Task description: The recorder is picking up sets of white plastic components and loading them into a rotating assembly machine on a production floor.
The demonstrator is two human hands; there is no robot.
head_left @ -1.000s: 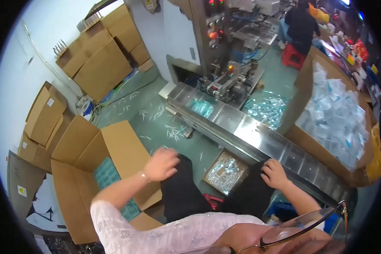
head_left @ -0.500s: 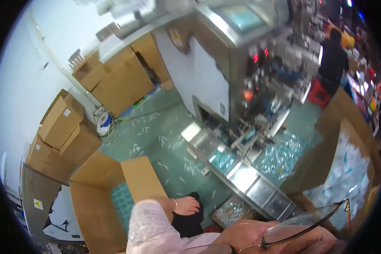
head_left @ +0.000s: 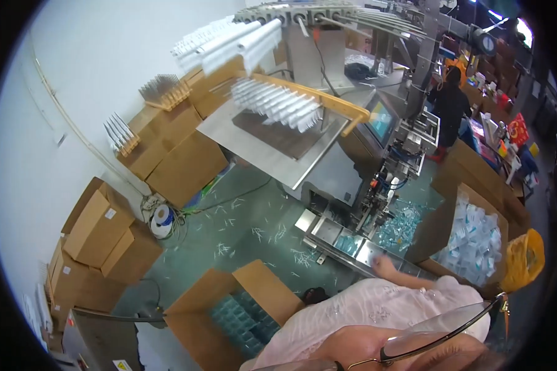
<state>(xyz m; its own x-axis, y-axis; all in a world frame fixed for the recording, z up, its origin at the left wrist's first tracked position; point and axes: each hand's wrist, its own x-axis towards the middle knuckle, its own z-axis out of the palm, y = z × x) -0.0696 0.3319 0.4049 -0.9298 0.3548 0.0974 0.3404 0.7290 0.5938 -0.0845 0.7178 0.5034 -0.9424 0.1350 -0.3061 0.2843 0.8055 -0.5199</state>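
Note:
Only one of my hands shows, my right hand [head_left: 384,266]. It reaches out of a pink sleeve [head_left: 377,306] and rests on the metal conveyor tray [head_left: 346,238], next to clear blue packets [head_left: 348,244]. Whether its fingers hold a packet is too small to tell. My left hand is hidden below the sleeve. An open cardboard box [head_left: 263,284] with stacked blue packs [head_left: 244,318] stands at my lower left.
A grey packaging machine [head_left: 303,142] with white tube racks [head_left: 272,99] rises ahead. A big carton of white sachets [head_left: 476,238] stands at the right. Cardboard boxes [head_left: 167,154] line the left wall. Another person in black [head_left: 449,105] stands at the back right. Litter covers the green floor [head_left: 241,229].
The view has swung upward from my lap to the machine's top. My left hand has dropped out of sight. My right hand now lies on the conveyor tray.

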